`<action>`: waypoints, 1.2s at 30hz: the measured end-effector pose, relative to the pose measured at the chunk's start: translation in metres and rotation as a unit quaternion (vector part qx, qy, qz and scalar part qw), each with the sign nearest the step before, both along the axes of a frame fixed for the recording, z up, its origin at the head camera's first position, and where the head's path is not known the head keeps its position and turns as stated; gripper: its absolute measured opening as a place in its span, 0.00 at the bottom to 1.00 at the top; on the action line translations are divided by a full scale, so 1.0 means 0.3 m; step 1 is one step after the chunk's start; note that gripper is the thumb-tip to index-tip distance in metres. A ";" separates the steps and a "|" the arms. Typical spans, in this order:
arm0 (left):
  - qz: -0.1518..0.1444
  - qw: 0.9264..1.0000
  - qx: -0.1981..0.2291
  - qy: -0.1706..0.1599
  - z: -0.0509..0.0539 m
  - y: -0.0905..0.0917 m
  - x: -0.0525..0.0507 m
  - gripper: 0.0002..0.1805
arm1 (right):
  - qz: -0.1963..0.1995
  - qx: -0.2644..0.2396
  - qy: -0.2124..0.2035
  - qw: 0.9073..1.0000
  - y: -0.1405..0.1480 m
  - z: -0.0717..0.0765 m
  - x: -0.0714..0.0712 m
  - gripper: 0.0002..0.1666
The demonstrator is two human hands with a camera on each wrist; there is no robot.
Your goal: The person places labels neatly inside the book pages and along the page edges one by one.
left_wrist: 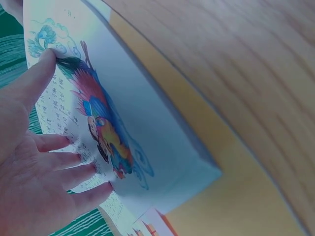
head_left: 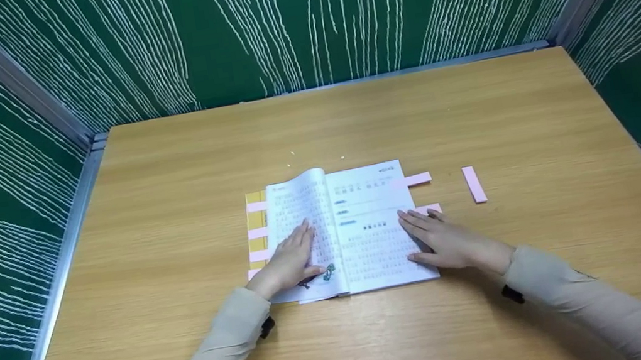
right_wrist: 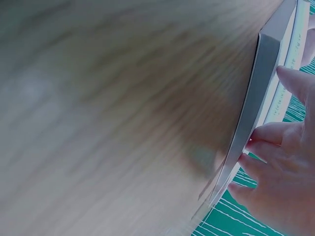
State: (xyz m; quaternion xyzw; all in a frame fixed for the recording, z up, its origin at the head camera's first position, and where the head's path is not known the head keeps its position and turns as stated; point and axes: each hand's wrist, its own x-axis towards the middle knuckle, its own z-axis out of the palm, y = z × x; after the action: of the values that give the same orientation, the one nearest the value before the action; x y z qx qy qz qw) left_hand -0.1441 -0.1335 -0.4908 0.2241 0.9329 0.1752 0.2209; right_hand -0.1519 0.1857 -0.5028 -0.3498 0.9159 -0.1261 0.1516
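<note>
An open book (head_left: 377,263) lies on the wooden table, its left page curving up near the spine. My left hand (head_left: 289,259) rests on the left page with its fingers spread and straight. In the left wrist view, the thumb of that hand (left_wrist: 34,172) touches the page beside a colourful printed picture (left_wrist: 101,115). My right hand (head_left: 454,242) lies along the right page's outer edge, fingers extended onto the paper. Pink strips (head_left: 419,178) stick out past the right edge. More pink strips (head_left: 257,233) show at the left, over a yellow cover (head_left: 254,218).
A loose pink strip (head_left: 474,185) lies on the table (head_left: 178,163) to the right of the book. Tiny pale bits (head_left: 292,153) are scattered behind the book. Green panels (head_left: 204,38) with white streaks stand round the back and sides.
</note>
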 end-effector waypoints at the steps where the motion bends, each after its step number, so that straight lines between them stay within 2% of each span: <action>1: 0.000 1.000 0.002 0.000 0.001 0.000 0.000 0.45 | 0.001 -0.002 0.005 1.000 0.001 -0.001 0.001 0.42; 6: -0.003 1.000 0.006 0.001 0.003 0.001 0.001 0.45 | 0.006 -0.019 0.024 1.000 0.005 -0.005 0.004 0.40; 14: -0.005 1.000 0.001 0.006 0.003 0.002 0.002 0.45 | -0.011 -0.027 0.008 1.000 0.004 0.002 -0.001 0.37; 22: -0.004 1.000 0.003 0.007 0.002 0.002 0.002 0.45 | -0.028 -0.071 0.035 0.996 0.002 0.018 -0.017 0.25; 28: -0.003 1.000 -0.001 0.009 0.000 0.004 0.002 0.45 | -0.052 -0.110 0.067 0.990 0.012 0.020 -0.026 0.16; 33: -0.009 1.000 -0.006 0.013 -0.003 0.004 0.000 0.45 | -0.057 -0.157 0.111 0.980 0.037 0.019 -0.034 0.10; 36: -0.012 1.000 -0.012 0.012 -0.005 0.004 -0.002 0.44 | -0.064 -0.178 0.122 0.974 0.060 0.017 -0.042 0.08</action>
State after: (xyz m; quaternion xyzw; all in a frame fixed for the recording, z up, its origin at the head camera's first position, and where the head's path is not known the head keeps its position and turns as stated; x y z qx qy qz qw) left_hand -0.1445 -0.1322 -0.4922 0.2344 0.9349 0.1588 0.2140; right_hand -0.1645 0.2037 -0.4978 -0.3243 0.9107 -0.2534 -0.0345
